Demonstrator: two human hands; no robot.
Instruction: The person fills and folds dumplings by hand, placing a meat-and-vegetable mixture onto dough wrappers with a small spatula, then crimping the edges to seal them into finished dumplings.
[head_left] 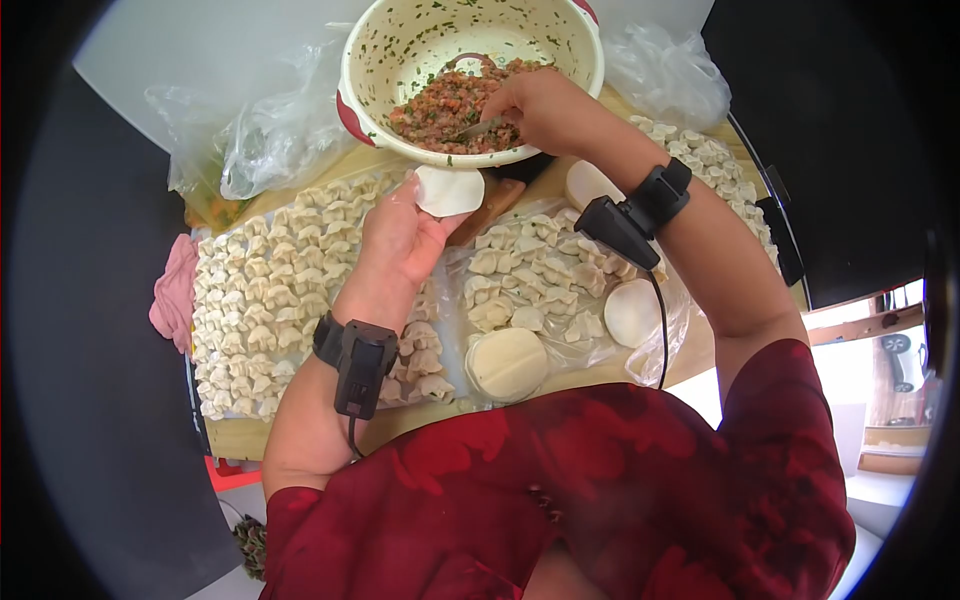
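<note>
On the fingers of my left hand [397, 235] lies a round white dumpling wrapper [449, 190], held just below the bowl's near rim. My right hand [545, 112] reaches over that rim and grips a thin metal utensil [480, 128]; its tip is sunk in the filling, so its kind is hidden. The filling [440, 108] is minced meat flecked with green and orange, heaped at the near side of a large cream bowl [372, 62] with red handles. Behind my left forearm, rows of folded dumplings [265, 290] cover the left side of the table.
More dumplings [530, 262] lie on plastic between my arms, others [715, 165] at the right. A stack of wrappers [507, 364] sits near the front edge, with a loose wrapper [630, 313] beside it. Crumpled plastic bags [270, 150] and a pink cloth [175, 295] are on the left.
</note>
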